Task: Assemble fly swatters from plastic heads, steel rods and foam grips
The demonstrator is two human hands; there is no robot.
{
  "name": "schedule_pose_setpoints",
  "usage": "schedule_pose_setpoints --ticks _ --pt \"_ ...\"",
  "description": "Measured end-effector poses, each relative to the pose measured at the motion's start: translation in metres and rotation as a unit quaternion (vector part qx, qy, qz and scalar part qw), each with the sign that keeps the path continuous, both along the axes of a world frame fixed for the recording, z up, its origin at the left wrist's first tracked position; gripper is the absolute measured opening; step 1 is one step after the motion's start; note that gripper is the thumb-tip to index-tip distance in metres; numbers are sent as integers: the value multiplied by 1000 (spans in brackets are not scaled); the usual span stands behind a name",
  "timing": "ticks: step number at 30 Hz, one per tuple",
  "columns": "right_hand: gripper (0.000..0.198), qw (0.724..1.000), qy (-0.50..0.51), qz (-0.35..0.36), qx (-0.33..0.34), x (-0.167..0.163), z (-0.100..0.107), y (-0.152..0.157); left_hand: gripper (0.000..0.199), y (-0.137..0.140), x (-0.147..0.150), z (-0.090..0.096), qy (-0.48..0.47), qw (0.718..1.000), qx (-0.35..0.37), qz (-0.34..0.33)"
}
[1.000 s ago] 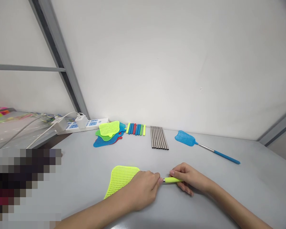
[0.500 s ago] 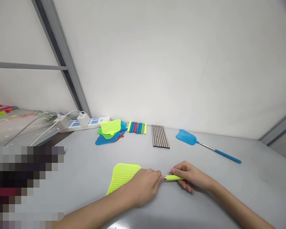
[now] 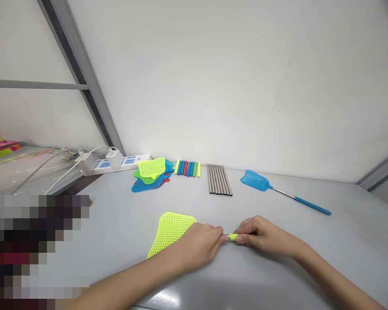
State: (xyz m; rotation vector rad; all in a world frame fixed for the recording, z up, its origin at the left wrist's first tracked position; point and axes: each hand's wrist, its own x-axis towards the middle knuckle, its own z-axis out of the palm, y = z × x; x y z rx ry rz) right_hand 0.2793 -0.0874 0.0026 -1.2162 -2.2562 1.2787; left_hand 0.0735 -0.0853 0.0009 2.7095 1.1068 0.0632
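Note:
My left hand (image 3: 203, 244) is closed around the metal rod of a yellow-green fly swatter (image 3: 173, 230), whose perforated head extends to the left, partly covered by the hand and forearm. On the swatter's other end is a yellow-green handle sleeve (image 3: 233, 237). My right hand (image 3: 264, 234) pinches that sleeve between thumb and fingers and hides most of it. A short piece of bare rod shows between the two hands. Behind them lies a blue fly swatter (image 3: 256, 181) with a metal rod and blue handle.
Along the wall lie a pile of swatter heads (image 3: 151, 168), a row of coloured handle sleeves (image 3: 189, 168) and several metal rods (image 3: 219, 180). A power strip (image 3: 129, 160) with plugged-in chargers stands at the back left. Someone's blurred-out figure occupies the lower left.
My right hand has shifted its hold towards the rod end of the sleeve and now pinches it closely, covering more of it. The left hand keeps its grip on the rod.

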Motion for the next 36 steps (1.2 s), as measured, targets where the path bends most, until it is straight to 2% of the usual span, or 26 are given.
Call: schedule_pose_setpoints --ticks 3,8,12,15,18,28,33,36 --pt "37 999 -20 -40 13 -6 -1 -7 43 0 -1 0 7 1000 16 -15" --pt "32 997 -5 -43 -58 -7 -7 -8 43 -2 -1 -1 18 998 55 -32" --pt "33 988 38 -28 -149 -4 -8 -6 40 -6 1 -5 29 995 78 -55" --pt "30 966 75 -42 -244 -4 -9 -8 37 -8 2 -8 42 993 91 -68" --pt "28 949 98 -61 -292 -5 -11 -9 37 -8 2 -8 51 992 93 -68" --pt "35 945 112 -99 -292 -9 -16 -7 46 -2 4 0 -2 999 40 -8" --pt "35 944 123 -91 -293 -10 -14 -6 35 -4 6 2 -110 994 -7 -3" --pt "34 945 126 -86 -290 -10 -13 -6 28 -4 8 2 -169 986 -12 -4"
